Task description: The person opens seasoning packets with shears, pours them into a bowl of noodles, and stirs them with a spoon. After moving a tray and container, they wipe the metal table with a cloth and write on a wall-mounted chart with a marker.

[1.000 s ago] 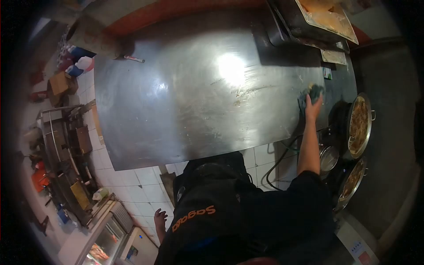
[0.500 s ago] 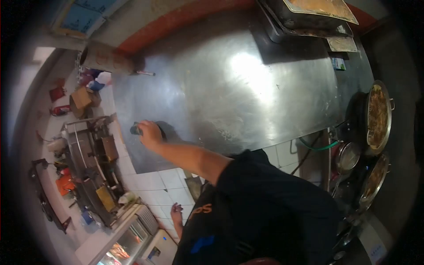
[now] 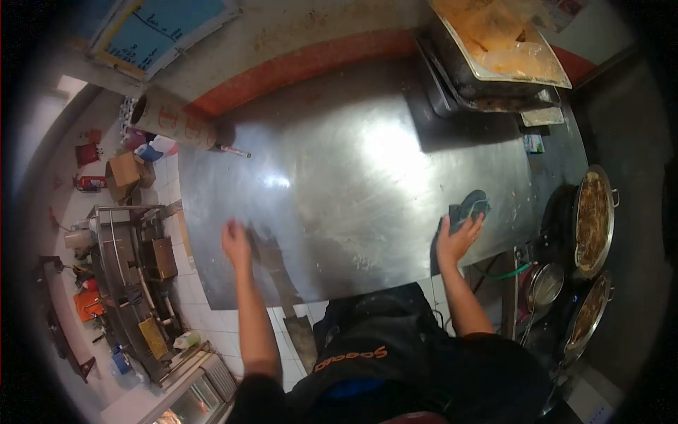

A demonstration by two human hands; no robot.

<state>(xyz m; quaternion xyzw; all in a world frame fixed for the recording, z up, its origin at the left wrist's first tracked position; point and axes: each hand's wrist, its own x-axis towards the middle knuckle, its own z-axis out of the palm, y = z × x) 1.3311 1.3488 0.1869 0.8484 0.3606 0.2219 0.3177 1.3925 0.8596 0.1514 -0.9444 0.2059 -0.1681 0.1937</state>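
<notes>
A bare metal worktop spreads in front of me. Over its right part, my right hand has its fingers against a dark, greyish-green cloth or pad, which it grips at the lower edge. My left hand is over the left part of the worktop, away from the cloth. Its fingers are smeared by motion, and no object shows in it. Faint smears mark the metal near the front edge.
Stacked metal trays stand at the back right, and a cardboard tube with a pen-like stick at the back left. Two round pans are at the right. A shelf rack stands on the left.
My right hand has moved from the far left of the worktop to the right side with the dark cloth. My left hand has risen from below the front edge to over the worktop. The view has shifted.
</notes>
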